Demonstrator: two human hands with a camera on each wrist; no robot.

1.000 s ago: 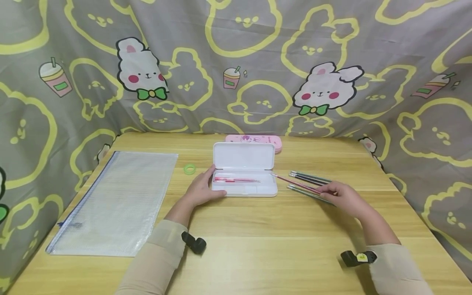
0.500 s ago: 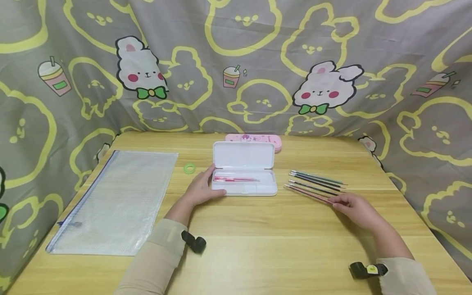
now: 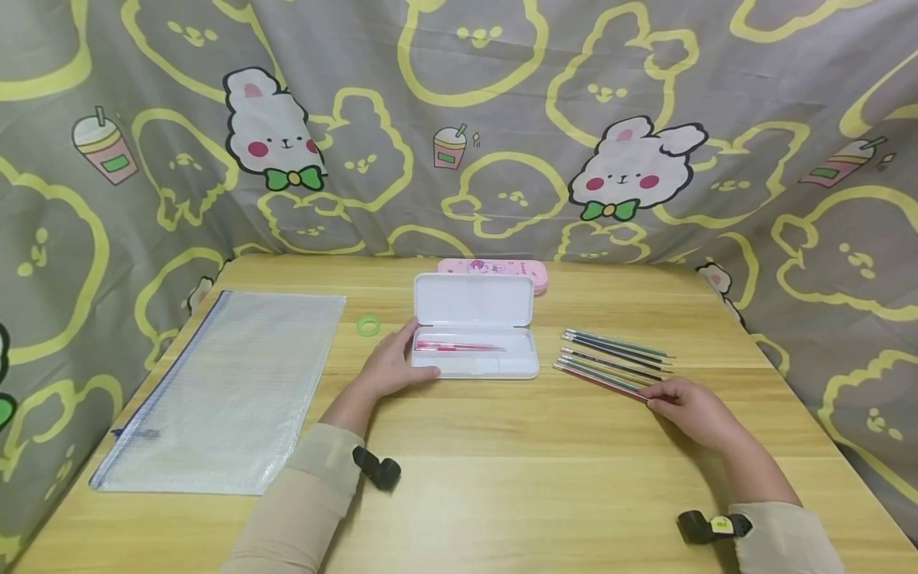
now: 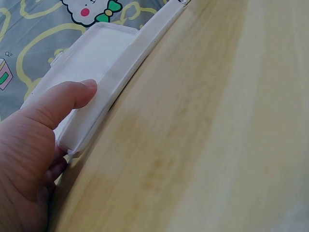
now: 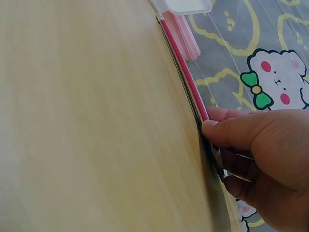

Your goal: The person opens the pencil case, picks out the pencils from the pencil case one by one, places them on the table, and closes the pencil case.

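Note:
An open white pencil case (image 3: 473, 300) stands mid-table, its lid raised and a few thin red-and-clear pens (image 3: 459, 347) in its tray. My left hand (image 3: 387, 365) grips the case's left end, thumb over the front rim, as the thumb (image 4: 72, 96) in the left wrist view also shows. Right of the case, several dark and green pencils (image 3: 617, 347) lie side by side, erasers toward the case. At the near side of that row my right hand (image 3: 692, 406) pinches a red pencil (image 5: 186, 70) near its far-right end, close against a green one.
Behind the white case lies a closed pink pencil case (image 3: 502, 268). A green tape ring (image 3: 369, 325) sits to its left. A translucent zip pouch (image 3: 229, 391) covers the table's left side. Patterned curtain (image 3: 502, 127) surrounds the table (image 3: 516, 478).
My right hand has moved right and slightly nearer, bringing the red pencil from over the others down to the near side of the row. My left hand stays on the case.

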